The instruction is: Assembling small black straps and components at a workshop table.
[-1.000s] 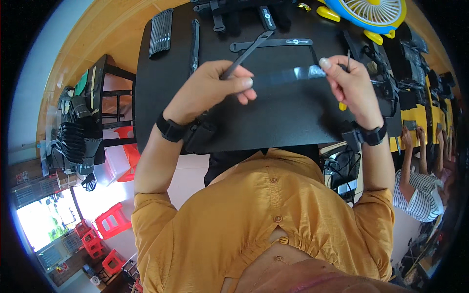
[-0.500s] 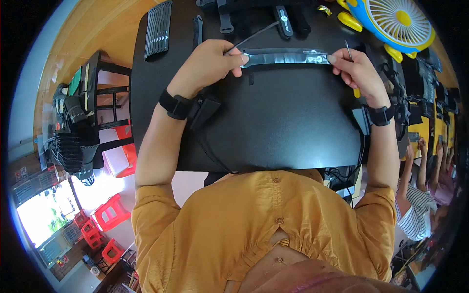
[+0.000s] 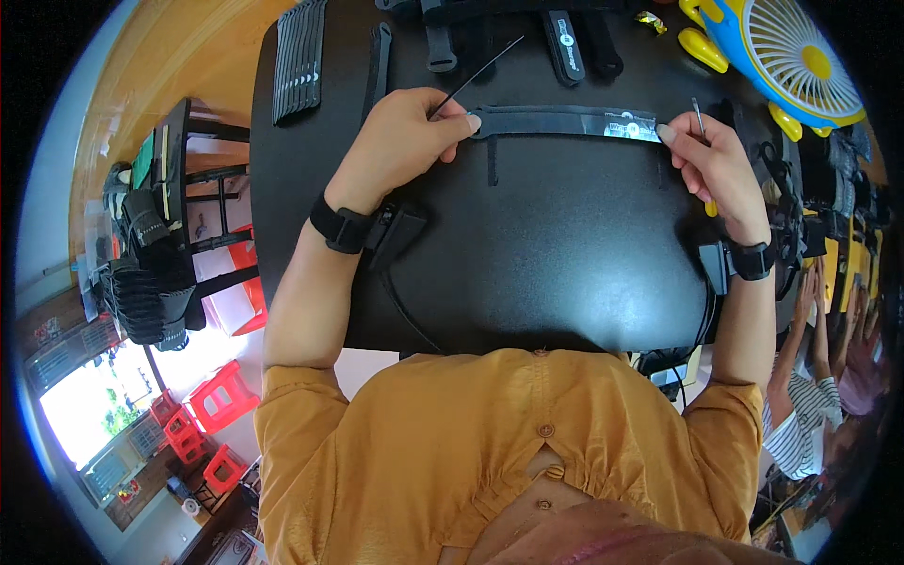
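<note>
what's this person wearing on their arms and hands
Bare hands, no gloves. Short mustard-yellow sleeves end above the elbows. Each wrist carries a black band: the left hand has a black box and cable at its band; the right hand likewise.

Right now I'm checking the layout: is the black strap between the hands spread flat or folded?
Spread flat: the strap lies stretched on the black table, left hand and right hand pinning its ends.

The worktop [image 3: 527,273] was smooth, matt black; on it lay a woven cloth strap [image 3: 556,121] with a glossy clear sleeve [image 3: 629,125], and at two o'clock a shiny plastic fan [image 3: 786,52]
</note>
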